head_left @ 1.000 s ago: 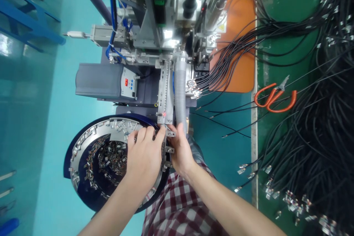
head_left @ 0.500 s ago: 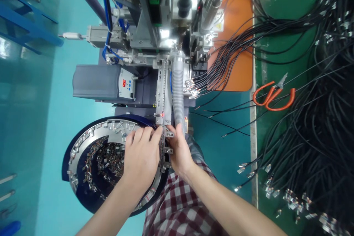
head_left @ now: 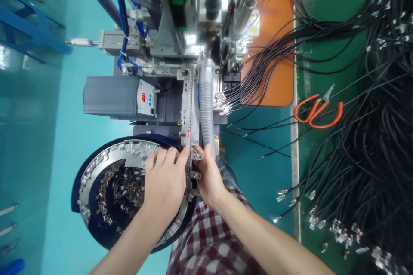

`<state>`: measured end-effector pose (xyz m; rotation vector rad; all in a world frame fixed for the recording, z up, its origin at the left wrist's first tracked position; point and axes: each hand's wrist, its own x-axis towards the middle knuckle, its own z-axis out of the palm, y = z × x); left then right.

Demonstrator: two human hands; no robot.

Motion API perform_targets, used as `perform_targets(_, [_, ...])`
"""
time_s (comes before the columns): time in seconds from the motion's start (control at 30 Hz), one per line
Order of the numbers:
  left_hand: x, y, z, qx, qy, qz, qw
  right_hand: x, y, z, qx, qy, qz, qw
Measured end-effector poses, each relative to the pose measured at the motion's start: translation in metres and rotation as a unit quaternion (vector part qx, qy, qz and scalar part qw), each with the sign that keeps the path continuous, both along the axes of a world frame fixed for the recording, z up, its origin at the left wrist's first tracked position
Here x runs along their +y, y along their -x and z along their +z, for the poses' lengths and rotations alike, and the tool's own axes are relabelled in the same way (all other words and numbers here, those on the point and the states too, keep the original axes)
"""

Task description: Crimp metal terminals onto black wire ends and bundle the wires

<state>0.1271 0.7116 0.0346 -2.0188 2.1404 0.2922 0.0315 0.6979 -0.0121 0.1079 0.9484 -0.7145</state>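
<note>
Grip unclear — left hand and right hand flank the metal track, the bowl holding small metal parts.

Small parts lie in the bowl; the control box sits behind it, left of the rail; 1 pair of scissors lies right.

Touched from both sides: narrow metal track, straight beside a round feeder bowl.
Edged with small metal brackets, nearly end to end with a slotted silver rail; bowl dark blue, silver-ledged, strewn inside with small metal clips.
</note>
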Motion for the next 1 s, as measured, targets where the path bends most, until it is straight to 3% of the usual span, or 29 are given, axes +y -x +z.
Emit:
perform_targets(0.73, [-0.0060, -0.0012, 0.0041, 0.024, -0.029, 0.024, 0.999, -0.0018, -0.0002, -0.0013, 0.007, -0.001, 0.000, 1.000])
perform_targets(1.0, [-0.0056, -0.0012, 0.0002, 0.001, -0.028, 0.002, 1.000, -0.0031, 0.0003, 0.0002, 0.012, -0.022, 0.008, 1.000])
